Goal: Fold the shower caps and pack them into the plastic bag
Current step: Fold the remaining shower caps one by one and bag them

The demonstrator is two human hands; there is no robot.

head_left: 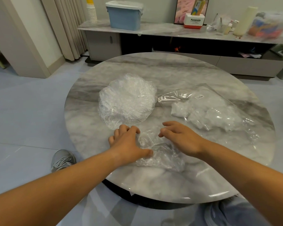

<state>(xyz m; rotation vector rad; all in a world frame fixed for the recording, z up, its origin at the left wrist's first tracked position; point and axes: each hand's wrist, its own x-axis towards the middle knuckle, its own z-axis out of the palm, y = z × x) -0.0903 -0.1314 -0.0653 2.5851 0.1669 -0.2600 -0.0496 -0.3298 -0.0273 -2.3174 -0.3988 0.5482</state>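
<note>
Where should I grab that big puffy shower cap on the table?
Pinch the big shower cap at its near rim, coming from the front, probably with the left hand, which is nearest. It lies spread round on the table, so its crinkled edge looks easiest to pinch.

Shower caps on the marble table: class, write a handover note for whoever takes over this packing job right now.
Hands: left hand grips the crumpled shower cap near the table front; right hand rests open on it.
Unfolded shower caps sit beyond the left hand; plastic bag lies right.
Done: folded caps are in the bag.
Left: fold this cap, then the rest, and bag them.
</note>
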